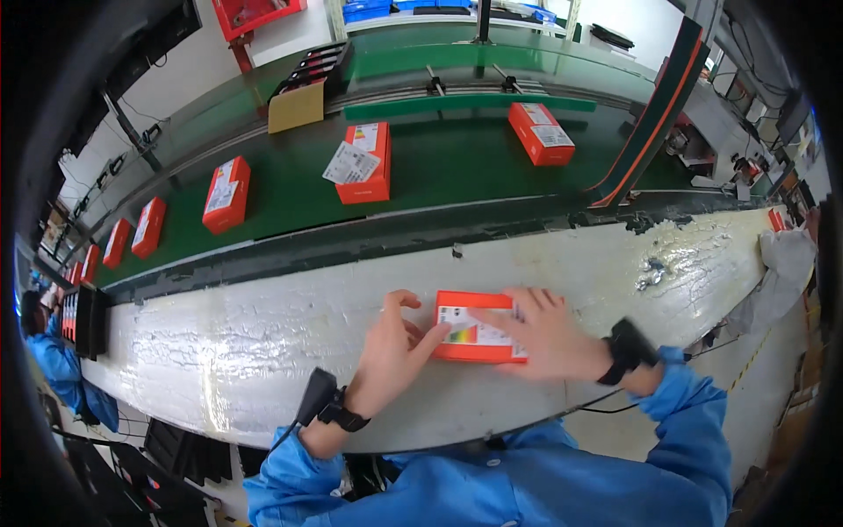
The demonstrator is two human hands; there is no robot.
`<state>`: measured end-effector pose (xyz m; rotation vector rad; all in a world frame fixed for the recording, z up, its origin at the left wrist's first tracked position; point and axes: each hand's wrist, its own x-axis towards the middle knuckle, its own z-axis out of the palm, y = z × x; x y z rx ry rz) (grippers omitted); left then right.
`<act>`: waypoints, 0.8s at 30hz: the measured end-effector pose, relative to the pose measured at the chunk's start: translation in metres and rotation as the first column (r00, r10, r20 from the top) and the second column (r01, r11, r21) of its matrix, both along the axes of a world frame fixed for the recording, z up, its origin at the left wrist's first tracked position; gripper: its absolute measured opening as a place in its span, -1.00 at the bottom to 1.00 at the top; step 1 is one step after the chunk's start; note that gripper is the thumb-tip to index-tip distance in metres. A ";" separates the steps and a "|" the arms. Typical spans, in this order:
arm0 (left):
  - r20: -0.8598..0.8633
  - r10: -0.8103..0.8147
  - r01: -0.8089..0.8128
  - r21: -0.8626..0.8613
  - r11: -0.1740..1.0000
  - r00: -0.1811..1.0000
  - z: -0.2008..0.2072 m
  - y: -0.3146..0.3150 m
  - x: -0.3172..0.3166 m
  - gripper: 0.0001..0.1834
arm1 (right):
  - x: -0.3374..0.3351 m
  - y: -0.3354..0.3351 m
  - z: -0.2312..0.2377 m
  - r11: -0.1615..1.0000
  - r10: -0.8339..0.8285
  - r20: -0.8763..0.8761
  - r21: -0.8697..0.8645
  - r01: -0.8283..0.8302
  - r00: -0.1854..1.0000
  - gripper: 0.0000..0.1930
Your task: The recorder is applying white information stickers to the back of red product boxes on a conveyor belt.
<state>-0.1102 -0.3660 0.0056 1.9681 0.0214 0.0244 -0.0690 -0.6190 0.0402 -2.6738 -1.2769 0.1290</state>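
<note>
- box: one flat orange-red carton lying on the pale, scuffed worktable, in front of the seated-or-standing person (cannot tell which).
- left hand: at the carton's left end, thumb and forefinger spread apart, forefinger bent; thumb tip at the carton's edge, contact hard to judge.
- right hand: laid over the carton's right end, fingers stretched across its top; slightly blurred, cannot tell whether it grips or merely rests.
- carton's upper face: white label with a coloured patch, partly under the right hand.
- both wrists: dark straps with small black units; sleeves blue.
- beyond the table: green belt bearing more orange-red boxes, one with a tilted white sheet overhanging its side.
- far left: another person's blue sleeve beside a black rack.
</note>
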 end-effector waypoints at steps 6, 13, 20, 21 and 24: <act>0.269 0.002 -0.109 0.381 0.918 0.963 -0.033 0.040 0.023 -0.56 | 0.178 -0.002 0.018 0.985 0.081 0.391 0.112 -0.134 0.917 -0.15; 0.332 -0.063 -0.100 0.453 0.886 0.941 -0.033 0.041 0.026 -0.55 | 0.333 -0.042 -0.031 0.752 -0.657 0.482 0.358 0.554 0.580 -0.17; 0.325 -0.091 -0.097 0.520 0.849 0.941 -0.030 0.036 0.028 -0.55 | 0.358 -0.099 -0.051 0.557 -0.830 0.131 0.149 0.817 0.542 -0.10; 0.290 -0.068 -0.083 0.476 0.876 0.954 -0.028 0.035 0.028 -0.54 | 0.350 -0.105 -0.046 0.486 -0.867 0.027 0.261 0.834 0.497 -0.15; 0.267 -0.077 -0.020 0.344 0.939 0.961 -0.014 0.024 0.018 -0.53 | 0.278 -0.110 -0.041 0.541 -0.772 0.027 0.553 0.634 0.635 -0.29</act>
